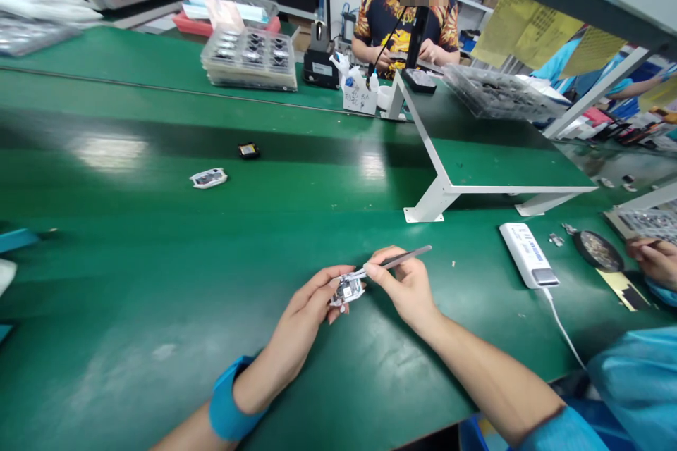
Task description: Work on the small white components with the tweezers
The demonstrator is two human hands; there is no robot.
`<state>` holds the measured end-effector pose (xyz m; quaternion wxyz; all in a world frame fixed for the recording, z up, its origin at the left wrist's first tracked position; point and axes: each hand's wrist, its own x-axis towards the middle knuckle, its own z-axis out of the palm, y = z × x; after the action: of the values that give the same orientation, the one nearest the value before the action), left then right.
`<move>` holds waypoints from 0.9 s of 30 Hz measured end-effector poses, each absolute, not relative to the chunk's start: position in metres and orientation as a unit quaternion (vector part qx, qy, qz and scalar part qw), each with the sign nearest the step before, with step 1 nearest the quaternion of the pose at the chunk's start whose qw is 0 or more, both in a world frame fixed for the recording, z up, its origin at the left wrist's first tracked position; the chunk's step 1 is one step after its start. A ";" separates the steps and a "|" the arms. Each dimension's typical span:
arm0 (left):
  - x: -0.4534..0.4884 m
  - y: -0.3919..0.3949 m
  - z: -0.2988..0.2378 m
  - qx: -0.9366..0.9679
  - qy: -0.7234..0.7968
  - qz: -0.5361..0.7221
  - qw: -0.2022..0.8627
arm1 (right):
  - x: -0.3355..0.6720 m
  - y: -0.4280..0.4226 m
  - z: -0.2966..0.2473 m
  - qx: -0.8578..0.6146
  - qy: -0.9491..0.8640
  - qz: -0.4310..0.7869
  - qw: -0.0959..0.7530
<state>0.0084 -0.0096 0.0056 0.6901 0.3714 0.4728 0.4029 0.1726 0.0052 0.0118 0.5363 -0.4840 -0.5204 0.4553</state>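
Note:
My left hand (304, 317) pinches a small white electronic module (346, 290) between thumb and fingertips, low over the green work mat (159, 275). My right hand (405, 289) is shut on slim metal tweezers (405, 258), and their tips reach the top of the module. The module's parts are too small to make out, and my fingers hide part of it. A blue band (230, 398) circles my left forearm.
A white rectangular device (527, 254) with a white cable lies to my right, beside a dark dish of small parts (597, 251). A co-worker's hand (656, 261) is at the right edge. A white-legged green shelf (476, 155) stands ahead, with stacked parts trays (248, 60) beyond.

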 end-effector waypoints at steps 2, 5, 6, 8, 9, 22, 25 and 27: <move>0.008 -0.010 0.006 0.379 0.472 0.403 0.686 | 0.172 0.005 0.012 -0.482 -0.516 0.465 0.534; 0.008 -0.010 0.008 0.395 0.477 0.398 0.677 | 0.172 0.005 0.011 -0.486 -0.512 0.466 0.533; 0.008 -0.010 0.008 0.399 0.480 0.394 0.675 | 0.173 0.005 0.011 -0.487 -0.510 0.465 0.535; 0.008 -0.010 0.007 0.405 0.484 0.387 0.672 | 0.173 0.005 0.011 -0.488 -0.508 0.462 0.540; 0.008 -0.009 0.006 0.406 0.485 0.385 0.672 | 0.173 0.005 0.012 -0.488 -0.507 0.461 0.540; 0.010 -0.006 0.005 0.421 0.490 0.385 0.659 | 0.176 0.007 0.010 -0.479 -0.566 0.469 0.479; 0.008 -0.007 0.002 0.427 0.492 0.390 0.651 | 0.175 0.008 0.009 -0.475 -0.573 0.469 0.475; 0.008 -0.007 0.002 0.427 0.493 0.393 0.648 | 0.175 0.008 0.008 -0.472 -0.570 0.475 0.477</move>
<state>0.0080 -0.0072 0.0017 0.6484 0.4269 0.4926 0.3932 0.1748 0.0081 0.0075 0.4765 -0.4720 -0.5696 0.4751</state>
